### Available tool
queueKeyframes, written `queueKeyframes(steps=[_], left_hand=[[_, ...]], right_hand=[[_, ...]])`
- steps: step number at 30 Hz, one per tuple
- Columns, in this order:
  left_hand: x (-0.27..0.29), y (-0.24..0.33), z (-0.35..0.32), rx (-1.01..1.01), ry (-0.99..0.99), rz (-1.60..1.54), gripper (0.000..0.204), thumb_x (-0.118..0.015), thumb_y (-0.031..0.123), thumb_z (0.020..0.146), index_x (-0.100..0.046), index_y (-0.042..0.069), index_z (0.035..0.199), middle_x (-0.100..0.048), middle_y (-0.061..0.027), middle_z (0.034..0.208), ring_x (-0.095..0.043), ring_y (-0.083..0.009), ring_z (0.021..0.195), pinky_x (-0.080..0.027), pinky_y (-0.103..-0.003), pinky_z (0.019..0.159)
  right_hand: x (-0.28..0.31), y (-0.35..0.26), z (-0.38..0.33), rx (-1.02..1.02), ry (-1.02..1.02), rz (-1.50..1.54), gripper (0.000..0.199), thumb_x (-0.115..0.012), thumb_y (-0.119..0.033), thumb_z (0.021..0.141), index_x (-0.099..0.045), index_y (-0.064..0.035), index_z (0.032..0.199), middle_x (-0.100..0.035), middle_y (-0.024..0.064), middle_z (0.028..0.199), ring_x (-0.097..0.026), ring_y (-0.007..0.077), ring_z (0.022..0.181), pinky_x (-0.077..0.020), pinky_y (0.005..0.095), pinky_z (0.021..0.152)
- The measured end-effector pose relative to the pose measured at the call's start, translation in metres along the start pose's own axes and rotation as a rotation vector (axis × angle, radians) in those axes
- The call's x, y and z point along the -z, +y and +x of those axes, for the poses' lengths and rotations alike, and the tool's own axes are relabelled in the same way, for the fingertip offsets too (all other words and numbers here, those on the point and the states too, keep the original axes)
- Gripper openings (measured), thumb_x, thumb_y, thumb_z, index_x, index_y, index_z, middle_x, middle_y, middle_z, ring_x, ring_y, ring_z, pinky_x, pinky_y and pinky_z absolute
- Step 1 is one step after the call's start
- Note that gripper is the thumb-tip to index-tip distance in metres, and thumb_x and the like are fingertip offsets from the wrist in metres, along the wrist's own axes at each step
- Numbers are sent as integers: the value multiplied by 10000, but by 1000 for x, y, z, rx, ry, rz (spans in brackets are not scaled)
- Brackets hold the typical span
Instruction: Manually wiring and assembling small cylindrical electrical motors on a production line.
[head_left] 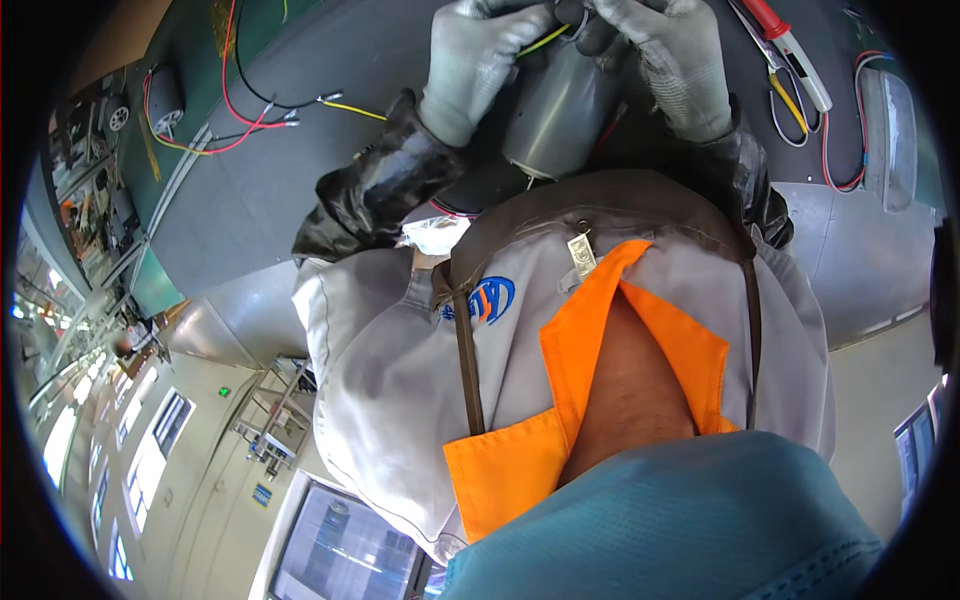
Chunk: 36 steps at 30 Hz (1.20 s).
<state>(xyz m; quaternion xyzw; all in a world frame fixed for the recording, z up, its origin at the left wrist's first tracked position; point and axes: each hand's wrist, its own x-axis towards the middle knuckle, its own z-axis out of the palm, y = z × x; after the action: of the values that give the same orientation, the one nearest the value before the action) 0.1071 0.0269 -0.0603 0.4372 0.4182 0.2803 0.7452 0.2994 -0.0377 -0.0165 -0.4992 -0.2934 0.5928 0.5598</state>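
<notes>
Both my hands wear grey gloves with dark fingertips and meet at the top edge of the view. My left hand (472, 68) is closed in a pinch beside a short yellow-green wire (545, 41). Opposite it, my right hand (682, 62) is also pinched, near a thin pale loop at the fingertips. What exactly the fingers grip is too small and partly cut off. Below and between the hands, close to my apron, lies a grey metal cylinder (562, 120), like a motor body, with a thin pin at its near end.
On the dark bench (290, 190), red, black and yellow wires (290, 115) lie left, near another motor (165, 98). Scissors (790, 95) and a red-and-white tool (790, 50) lie right, beside a clear-covered case (888, 140) with wires. Machinery (95, 190) stands far left.
</notes>
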Motion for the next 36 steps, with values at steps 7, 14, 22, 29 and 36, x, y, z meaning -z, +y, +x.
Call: queueKeyframes(steps=[7,14,22,29,36], left_hand=[[-15,-12,1,-81,53,-143,186,-690,-41,945,-687,-96,1123,-721,-71,967,-664,-80,815,-557,-219,749],[-33,-14,7,-70,26,-69,189,-727,4,945,-715,-59,1122,-714,-27,973,-645,-78,854,-539,-226,782],[-67,-2,1,-347,67,446,169,-709,8,927,-730,-28,1091,-703,-28,935,-621,-71,829,-530,-236,731],[-80,-21,-6,-310,115,85,459,-657,-61,925,-578,-11,1375,-620,-4,962,-577,-80,830,-495,-231,763],[-79,-19,-13,-385,194,226,297,-665,-55,928,-631,-14,1220,-664,-49,991,-621,-126,869,-520,-278,791]], right_hand=[[12,0,1,50,-31,20,434,-643,-36,955,-555,41,1373,-692,58,937,-624,97,640,-512,233,595],[39,-32,7,-98,-232,-258,430,-642,-104,966,-578,41,1365,-676,30,825,-602,70,608,-462,206,542],[41,-31,-7,744,-72,-1285,144,-659,-123,895,-742,-41,979,-719,122,894,-688,338,825,-555,402,733],[89,-33,9,-3,57,-757,145,-696,-101,937,-713,9,843,-617,-12,694,-519,53,576,-402,246,511],[102,-6,70,567,200,-1085,155,-690,-67,854,-634,-7,723,-594,89,630,-570,176,511,-443,358,496]])
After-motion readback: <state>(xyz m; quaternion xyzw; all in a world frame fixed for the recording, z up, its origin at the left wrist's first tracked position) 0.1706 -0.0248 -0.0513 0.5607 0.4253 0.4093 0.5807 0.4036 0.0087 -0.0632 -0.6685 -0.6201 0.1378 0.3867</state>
